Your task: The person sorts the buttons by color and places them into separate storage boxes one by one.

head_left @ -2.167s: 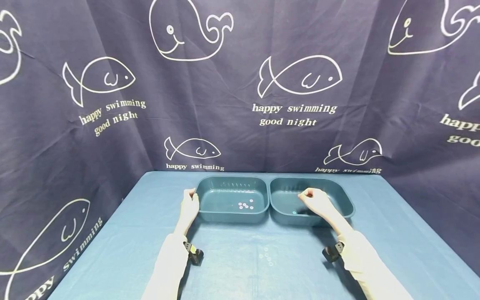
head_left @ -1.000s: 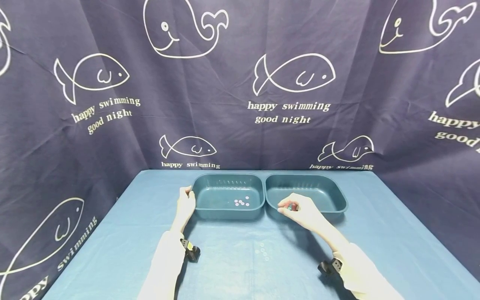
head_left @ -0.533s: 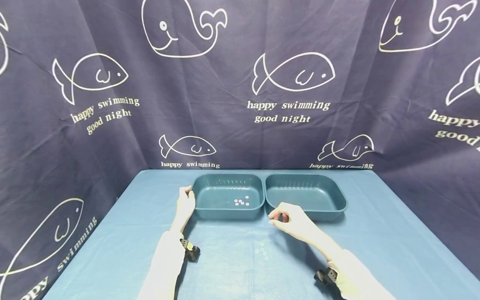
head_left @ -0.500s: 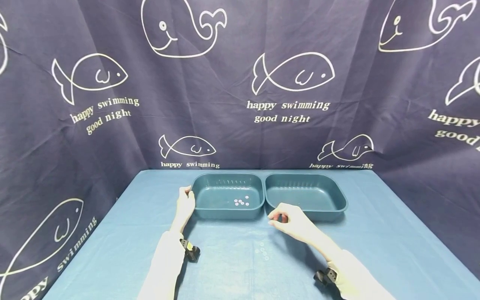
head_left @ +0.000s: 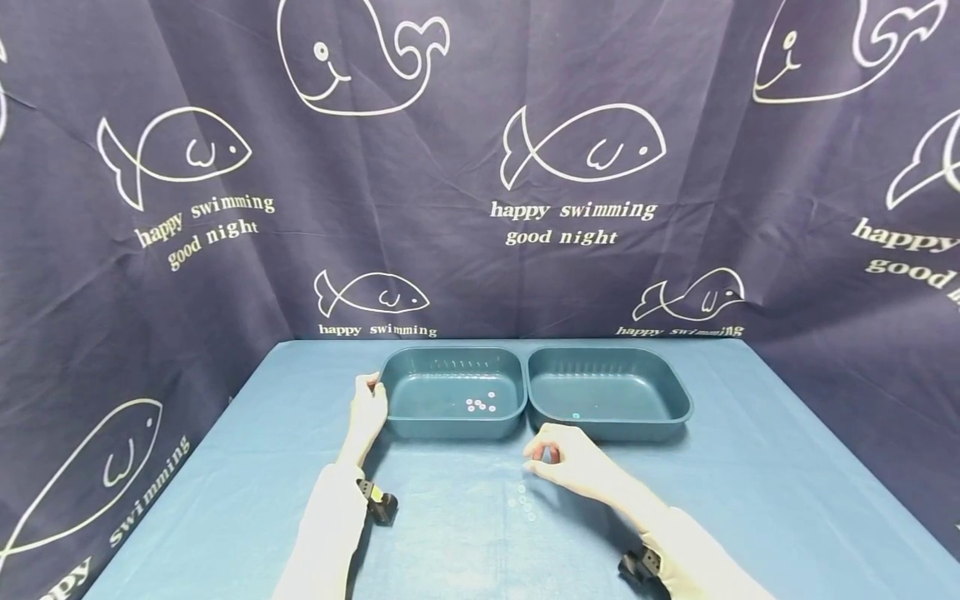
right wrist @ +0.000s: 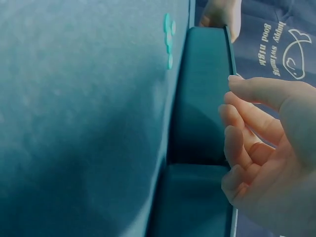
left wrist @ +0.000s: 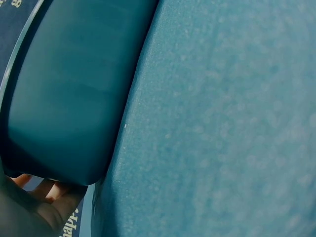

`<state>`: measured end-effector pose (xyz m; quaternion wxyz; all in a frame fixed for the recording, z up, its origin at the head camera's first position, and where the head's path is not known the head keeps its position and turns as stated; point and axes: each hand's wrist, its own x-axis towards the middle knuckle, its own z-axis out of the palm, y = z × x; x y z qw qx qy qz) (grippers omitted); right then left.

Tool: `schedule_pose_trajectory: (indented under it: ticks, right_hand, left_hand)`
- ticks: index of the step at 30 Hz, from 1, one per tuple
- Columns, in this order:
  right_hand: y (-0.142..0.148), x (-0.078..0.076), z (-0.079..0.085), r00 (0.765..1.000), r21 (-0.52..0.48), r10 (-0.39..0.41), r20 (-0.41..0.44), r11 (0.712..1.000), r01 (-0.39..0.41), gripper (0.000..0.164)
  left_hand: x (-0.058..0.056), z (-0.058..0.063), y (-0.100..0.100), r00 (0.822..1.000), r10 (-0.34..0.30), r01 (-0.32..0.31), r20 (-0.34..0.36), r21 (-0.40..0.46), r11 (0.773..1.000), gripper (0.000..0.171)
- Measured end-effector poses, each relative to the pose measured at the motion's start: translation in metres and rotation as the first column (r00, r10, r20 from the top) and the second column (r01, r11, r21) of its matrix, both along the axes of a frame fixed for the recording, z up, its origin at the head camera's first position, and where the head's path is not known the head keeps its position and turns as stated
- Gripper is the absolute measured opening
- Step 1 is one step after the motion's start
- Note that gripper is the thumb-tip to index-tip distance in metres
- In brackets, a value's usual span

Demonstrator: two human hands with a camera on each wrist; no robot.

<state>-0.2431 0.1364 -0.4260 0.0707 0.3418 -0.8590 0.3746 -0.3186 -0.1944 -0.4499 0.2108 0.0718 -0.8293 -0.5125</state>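
Observation:
My left hand (head_left: 367,410) rests against the outer left end of the left dark teal bin (head_left: 453,427); in the left wrist view its fingers (left wrist: 63,203) touch the bin's end wall. My right hand (head_left: 572,460) hovers in front of the two bins, near several small pale green discs (head_left: 522,500) like buttons on the cloth. In the right wrist view its thumb and fingertips stand apart, with nothing seen between them. Several pinkish discs (head_left: 480,405) lie in the left bin. One teal disc (head_left: 576,416) lies by the front wall of the right bin (head_left: 630,430).
Both bins stand side by side near the back edge of a light blue cloth-covered table (head_left: 442,533). A dark curtain (head_left: 450,208) printed with white fish and whales hangs behind and at the sides. Each wrist wears a small black camera (head_left: 382,506).
My right hand has come out of the right bin, forward and to the left, toward the loose discs. Its fingers have parted. The left hand has stayed at the left bin.

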Motion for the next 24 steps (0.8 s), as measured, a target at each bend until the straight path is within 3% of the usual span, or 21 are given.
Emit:
schedule_pose_trajectory:
  ticks: [24]
  right_hand:
    - [-0.0042,-0.0006,-0.0054,0.999,0.054,0.028,0.027,0.998,-0.029,0.010]
  left_hand:
    - [-0.0025,-0.0011,-0.0025,1.000,0.004,-0.004,-0.011,-0.006,1.000,0.026]
